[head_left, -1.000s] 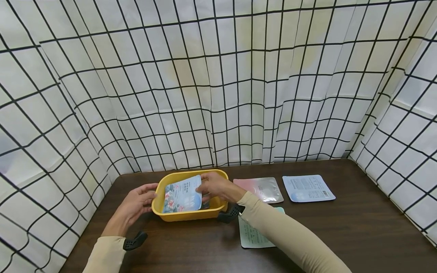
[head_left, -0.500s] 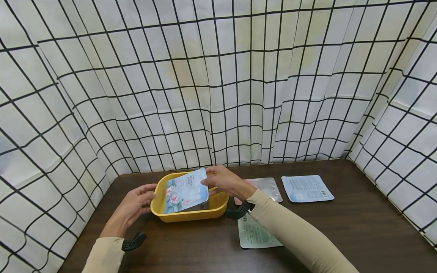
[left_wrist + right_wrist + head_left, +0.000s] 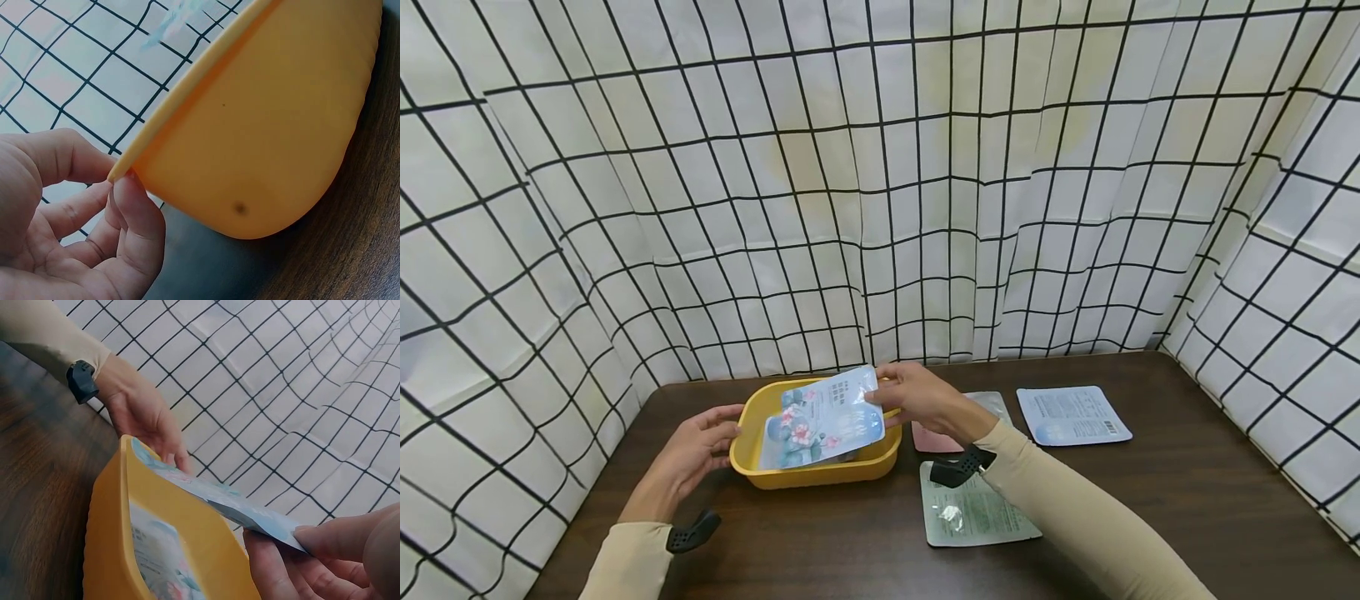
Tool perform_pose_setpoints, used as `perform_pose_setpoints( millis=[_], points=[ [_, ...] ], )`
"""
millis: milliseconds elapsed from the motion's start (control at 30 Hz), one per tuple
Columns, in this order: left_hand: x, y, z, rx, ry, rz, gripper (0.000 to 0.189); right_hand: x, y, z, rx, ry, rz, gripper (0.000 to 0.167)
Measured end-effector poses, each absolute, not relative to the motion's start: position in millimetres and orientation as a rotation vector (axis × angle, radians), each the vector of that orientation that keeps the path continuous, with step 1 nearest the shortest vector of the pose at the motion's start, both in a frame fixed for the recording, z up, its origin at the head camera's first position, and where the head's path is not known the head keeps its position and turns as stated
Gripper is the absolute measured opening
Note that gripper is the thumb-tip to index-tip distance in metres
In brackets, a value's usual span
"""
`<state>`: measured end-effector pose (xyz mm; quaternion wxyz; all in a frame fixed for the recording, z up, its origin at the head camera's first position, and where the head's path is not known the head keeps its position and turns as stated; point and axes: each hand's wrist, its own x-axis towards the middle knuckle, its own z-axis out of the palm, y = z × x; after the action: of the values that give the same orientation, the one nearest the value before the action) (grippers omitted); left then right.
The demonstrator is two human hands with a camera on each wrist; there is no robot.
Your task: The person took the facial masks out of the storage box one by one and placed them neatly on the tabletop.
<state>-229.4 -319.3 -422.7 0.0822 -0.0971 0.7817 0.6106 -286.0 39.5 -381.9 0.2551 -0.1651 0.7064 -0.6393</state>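
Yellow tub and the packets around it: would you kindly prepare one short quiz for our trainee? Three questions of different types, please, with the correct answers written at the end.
1. True or false: the left grip pinches the edge of the yellow tub.

2. What does the right grip hold?
A) an orange sponge
B) a flower-printed blue packet
C) a wooden spoon

3. In the head view, how many packets can be seen lying on the table outside the tub, and in which main colours?

Key: 1. True. 2. B. 3. Three: a pink packet, a light blue packet and a green packet.
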Motion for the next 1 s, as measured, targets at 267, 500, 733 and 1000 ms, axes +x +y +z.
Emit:
perform_pose_setpoints(
  millis=[267, 500, 733, 1000],
  points=[
    [-230, -319, -422, -0.288, 2.325, 1.831, 0.055, -280, 69, -375, -0.455, 1.908, -1.773, 0.043],
    [-231, -319, -421, -0.288, 2.327, 1.820, 0.057, -272, 98, -371, -0.469, 1.872, -1.798, 0.043],
    [-230, -321, -422, -0.278, 2.323, 1.827, 0.056, -265, 122, -373, -0.449, 1.891, -1.814, 0.044],
    [-231, -320, -422, -0.277, 2.308, 1.840, 0.057, -259, 150, -377, -0.460, 1.888, -1.822, 0.045]
  ],
)
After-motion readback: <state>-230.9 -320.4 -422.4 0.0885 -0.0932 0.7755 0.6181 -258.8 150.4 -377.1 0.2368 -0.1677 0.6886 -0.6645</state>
